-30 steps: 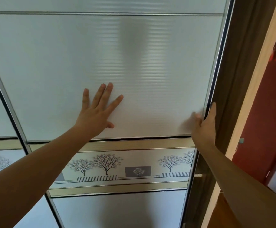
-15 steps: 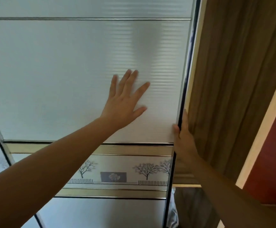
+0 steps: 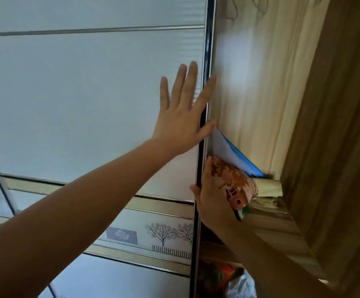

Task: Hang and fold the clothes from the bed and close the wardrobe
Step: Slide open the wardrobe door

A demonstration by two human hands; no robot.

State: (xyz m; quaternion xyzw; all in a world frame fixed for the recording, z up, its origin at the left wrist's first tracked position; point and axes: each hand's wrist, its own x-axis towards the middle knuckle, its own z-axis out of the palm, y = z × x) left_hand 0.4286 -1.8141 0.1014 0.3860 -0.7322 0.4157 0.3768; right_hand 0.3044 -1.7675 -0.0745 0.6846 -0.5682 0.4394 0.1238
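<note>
Your left hand (image 3: 179,123) lies flat on the frosted door (image 3: 88,93), fingers straight and spread. Its index finger and thumb reach across the dark frame (image 3: 205,61) at the door's right edge. Your right hand (image 3: 213,203) grips that same frame lower down, thumb on the front face, fingers curled behind the edge. A band (image 3: 153,231) printed with trees crosses the door below both hands. To the right of the frame the wardrobe (image 3: 250,93) stands open. On its shelf (image 3: 278,222), an orange patterned packet (image 3: 232,186) sits just beside your right hand, with blue-and-white sheets (image 3: 228,153) leaning above it. A plastic bag (image 3: 239,284) lies below the shelf.
</note>
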